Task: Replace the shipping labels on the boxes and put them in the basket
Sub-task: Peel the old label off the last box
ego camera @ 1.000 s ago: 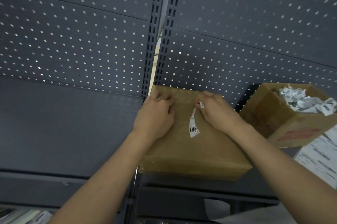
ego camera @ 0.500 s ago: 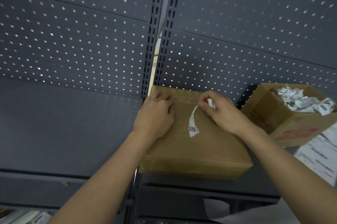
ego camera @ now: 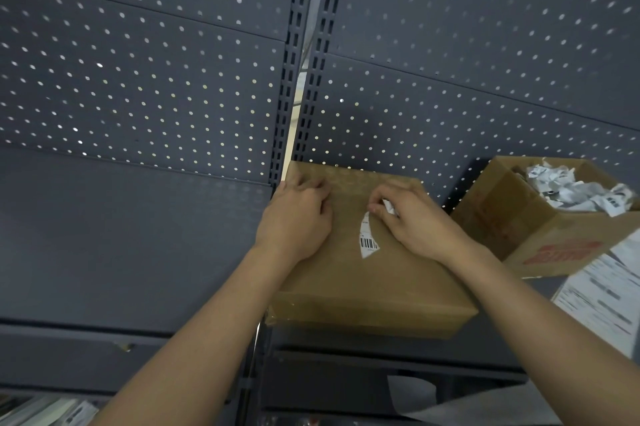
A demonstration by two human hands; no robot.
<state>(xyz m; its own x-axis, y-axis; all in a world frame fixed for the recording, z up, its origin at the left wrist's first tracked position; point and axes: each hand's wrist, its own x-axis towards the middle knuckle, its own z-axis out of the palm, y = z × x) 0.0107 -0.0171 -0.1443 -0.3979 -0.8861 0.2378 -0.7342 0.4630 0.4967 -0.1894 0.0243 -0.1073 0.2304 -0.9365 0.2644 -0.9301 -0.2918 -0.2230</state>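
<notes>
A flat brown cardboard box (ego camera: pixel 363 283) lies on the dark grey shelf (ego camera: pixel 121 238). A torn strip of white shipping label (ego camera: pixel 367 236) with a barcode is still stuck on the box top. My left hand (ego camera: pixel 298 217) rests on the box's far left part with fingers curled, holding it down. My right hand (ego camera: pixel 412 221) sits at the upper end of the strip and pinches a crumpled white label scrap (ego camera: pixel 389 207) between thumb and fingers.
An open cardboard box (ego camera: pixel 540 228) full of crumpled label scraps stands at the right. White printed label sheets (ego camera: pixel 602 294) lie in front of it. Perforated grey back panels (ego camera: pixel 173 79) rise behind the shelf. More paper lies below at the bottom right.
My right hand lifted with a torn white piece, then came back down to the strip's upper end, still pinching the scrap. My left hand has stayed put.
</notes>
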